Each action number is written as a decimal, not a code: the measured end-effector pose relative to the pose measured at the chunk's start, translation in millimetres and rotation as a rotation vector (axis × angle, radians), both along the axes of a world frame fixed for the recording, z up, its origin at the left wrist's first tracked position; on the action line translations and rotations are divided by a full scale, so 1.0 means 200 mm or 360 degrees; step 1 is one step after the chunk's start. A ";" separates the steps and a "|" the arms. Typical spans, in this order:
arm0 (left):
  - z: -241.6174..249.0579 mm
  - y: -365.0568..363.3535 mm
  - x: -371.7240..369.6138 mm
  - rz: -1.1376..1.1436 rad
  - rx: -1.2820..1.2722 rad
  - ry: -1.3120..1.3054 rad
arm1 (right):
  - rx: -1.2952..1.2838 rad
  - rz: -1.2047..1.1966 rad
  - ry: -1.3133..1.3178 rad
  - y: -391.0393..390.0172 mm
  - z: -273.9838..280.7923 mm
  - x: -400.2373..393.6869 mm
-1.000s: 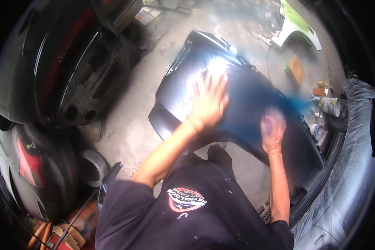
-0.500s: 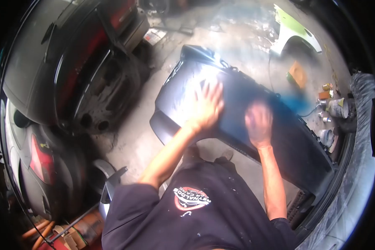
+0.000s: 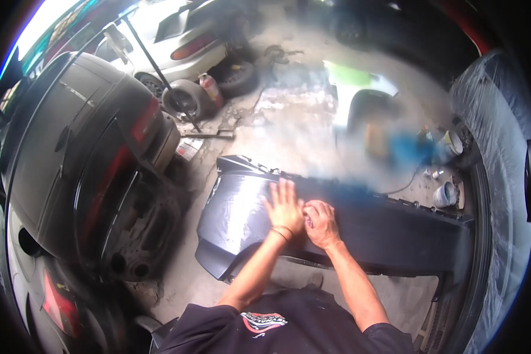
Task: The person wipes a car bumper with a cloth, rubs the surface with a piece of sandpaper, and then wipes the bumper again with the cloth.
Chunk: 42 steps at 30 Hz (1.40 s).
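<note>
A dark car body panel (image 3: 371, 233) lies across the middle of the view, with a bright glare on its left part. My left hand (image 3: 285, 207) rests flat on it with the fingers spread, a thin band round the wrist. Close beside it on the right, my right hand (image 3: 321, 224) is closed, its fingers curled round something small and pinkish that I cannot make out. The two hands are nearly touching above the panel's near edge.
A dark car (image 3: 71, 153) stands at the left, a white car (image 3: 189, 50) behind it. Tyres (image 3: 186, 100) and a red container (image 3: 209, 87) are near it. A green-and-white fender (image 3: 351, 82) lies at the back. Buckets (image 3: 446, 194) and a plastic-covered surface (image 3: 495, 118) are at the right.
The view has tilted up and turned, showing more of the garage. My right hand has moved left across the panel, next to my left hand.
</note>
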<state>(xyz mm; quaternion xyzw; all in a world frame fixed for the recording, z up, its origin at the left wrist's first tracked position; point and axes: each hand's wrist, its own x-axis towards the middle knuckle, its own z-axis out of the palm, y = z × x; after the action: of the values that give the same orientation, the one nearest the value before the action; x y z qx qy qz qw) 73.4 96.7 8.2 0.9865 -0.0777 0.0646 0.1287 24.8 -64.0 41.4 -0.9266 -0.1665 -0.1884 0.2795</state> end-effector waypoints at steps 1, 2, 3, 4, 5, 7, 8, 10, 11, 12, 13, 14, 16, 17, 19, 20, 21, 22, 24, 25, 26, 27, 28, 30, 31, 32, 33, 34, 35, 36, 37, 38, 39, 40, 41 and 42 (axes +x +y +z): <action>0.07 0.04 -0.04 -0.0089 -0.0090 0.0121 | 0.0032 0.0032 -0.0005 -0.03 -0.01 -0.01; 0.10 0.10 -0.03 -0.0191 -0.0174 0.0247 | 0.0034 0.0028 -0.0032 -0.07 0.01 -0.02; 0.07 0.19 0.02 -0.0082 -0.0099 0.0233 | -0.0010 0.0028 -0.0007 -0.13 0.04 -0.05; -0.05 0.34 0.09 0.0031 -0.0017 0.0242 | -0.0047 0.0030 0.0039 -0.17 0.07 -0.09; -0.30 0.60 0.22 0.0047 -0.0013 0.0269 | -0.0063 -0.0065 0.0078 -0.22 0.09 -0.18; -0.85 1.14 0.56 0.0332 -0.0339 0.0314 | -0.0072 -0.0201 0.0069 -0.32 0.09 -0.24; -1.11 1.36 0.71 0.0572 -0.0211 0.0705 | -0.0084 -0.0162 0.0057 -0.32 0.08 -0.22; -0.69 1.11 0.59 0.0732 -0.0313 0.0730 | -0.0207 -0.0323 0.0111 -0.29 0.05 -0.22; -0.14 0.80 0.35 0.0741 -0.0364 0.0594 | -0.0225 -0.0324 0.0144 -0.29 0.06 -0.22; 0.01 0.57 0.24 0.0574 -0.0199 0.0437 | -0.0238 -0.0294 0.0114 -0.31 0.04 -0.21; -0.40 0.39 0.22 0.0101 -0.0414 -0.0303 | -0.0256 -0.0268 0.0081 -0.31 0.05 -0.19; 0.19 0.18 -0.02 0.0125 -0.0388 0.0096 | -0.0281 -0.0215 0.0082 -0.30 0.06 -0.20; 0.11 -0.06 -0.25 -0.0117 -0.0368 -0.0110 | -0.0300 -0.0241 0.0239 -0.28 0.07 -0.21; 0.18 0.01 -0.26 -0.0152 -0.0323 -0.0041 | -0.0348 -0.0177 0.0307 -0.27 0.06 -0.21; 0.12 0.21 -0.13 -0.0075 -0.0360 0.0100 | -0.0335 -0.0227 0.0238 -0.27 0.04 -0.20; 0.07 0.34 -0.05 0.0068 -0.0401 -0.0014 | -0.0359 -0.0228 0.0264 -0.27 0.04 -0.21; 0.08 0.48 0.10 0.0207 -0.0252 0.0187 | -0.0348 -0.0235 0.0272 -0.26 0.04 -0.20; -0.11 0.62 0.27 0.0404 -0.0061 0.0246 | -0.0340 -0.0247 0.0279 -0.27 0.03 -0.20; -0.15 0.99 0.52 0.0747 -0.0655 0.0741 | -0.0357 -0.0259 0.0291 -0.27 0.04 -0.20; -0.20 1.05 0.60 0.0768 -0.0707 0.0883 | -0.0334 -0.0257 0.0282 -0.26 0.04 -0.19; -0.17 1.02 0.59 0.0773 -0.0701 0.0888 | -0.0330 -0.0253 0.0289 -0.26 0.03 -0.19; -0.15 0.93 0.53 0.0758 -0.0576 0.0763 | -0.0357 -0.0252 0.0286 -0.26 0.03 -0.20; -0.09 0.83 0.47 0.0741 -0.0453 0.0621 | -0.0381 -0.0248 0.0266 -0.27 0.03 -0.19; -0.17 0.48 0.23 0.0385 0.0213 0.0029 | -0.0419 -0.0230 0.0275 -0.28 0.02 -0.19; 0.09 0.40 0.07 0.0339 -0.0481 0.0090 | -0.0392 -0.0241 0.0291 -0.28 0.01 -0.20; 0.05 0.31 -0.11 0.0087 -0.0487 -0.0051 | -0.0372 -0.0245 0.0301 -0.28 0.01 -0.19; 0.08 0.32 -0.23 -0.0096 -0.0510 -0.0022 | -0.0387 -0.0198 0.0299 -0.29 0.00 -0.19; 0.12 0.42 -0.22 -0.0057 -0.0520 -0.0029 | -0.0379 -0.0186 0.0267 -0.29 -0.02 -0.20; 0.18 0.56 -0.20 0.0032 -0.0527 0.0182 | -0.0367 -0.0187 0.0234 -0.30 -0.03 -0.19; 0.21 0.71 -0.17 0.0105 -0.0529 0.0396 | -0.0373 -0.0177 0.0228 -0.29 -0.02 -0.18; 0.08 0.89 -0.11 0.0291 -0.0442 0.0440 | -0.0375 -0.0186 0.0246 -0.28 -0.01 -0.18; -0.08 1.08 -0.02 0.0474 -0.0350 0.0478 | -0.0373 -0.0198 0.0260 -0.28 0.00 -0.20; -0.16 1.28 0.06 0.0544 -0.0540 0.0633 | -0.0373 -0.0202 0.0255 -0.28 0.00 -0.21; -0.20 1.39 0.11 0.0616 -0.0734 0.0779 | -0.0369 -0.0200 0.0248 -0.28 0.00 -0.22; -0.18 1.34 0.07 0.0641 -0.0605 0.0677 | -0.0369 -0.0185 0.0238 -0.27 0.00 -0.20; -0.16 1.23 0.00 0.0664 -0.0469 0.0572 | -0.0365 -0.0175 0.0217 -0.28 0.00 -0.19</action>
<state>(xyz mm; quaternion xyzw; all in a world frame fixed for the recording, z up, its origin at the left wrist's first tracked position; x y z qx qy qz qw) 74.2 342.3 -24.4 0.9475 0.1607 -0.0753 0.2659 -12.8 -119.1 41.4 -0.9709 -0.1164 -0.1198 0.1717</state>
